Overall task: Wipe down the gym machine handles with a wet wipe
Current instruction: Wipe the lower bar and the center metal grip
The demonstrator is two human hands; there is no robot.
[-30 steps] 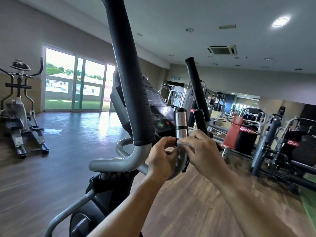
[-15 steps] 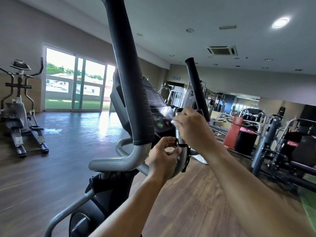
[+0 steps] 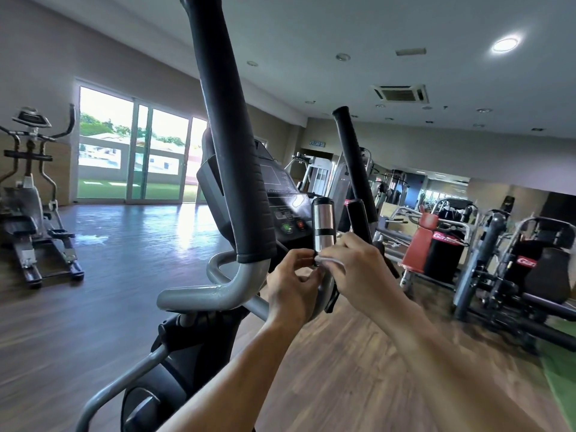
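At the near centre of a gym hall, both hands meet at the base of a short chrome sensor grip on an elliptical trainer. The left hand pinches with thumb and fingertips closed on a small dark item that cannot be identified. The right hand, fingers curled, holds a pale wet wipe touching the foot of the chrome grip. A tall black foam handle rises just left of the hands; a second black handle stands behind them. The console sits between. The floor is dark wood-pattern, glossy with window glare. Sliding glass doors fill the far left wall, beside another elliptical. Weight machines crowd the right. The ceiling carries a round light and an air-conditioning vent.
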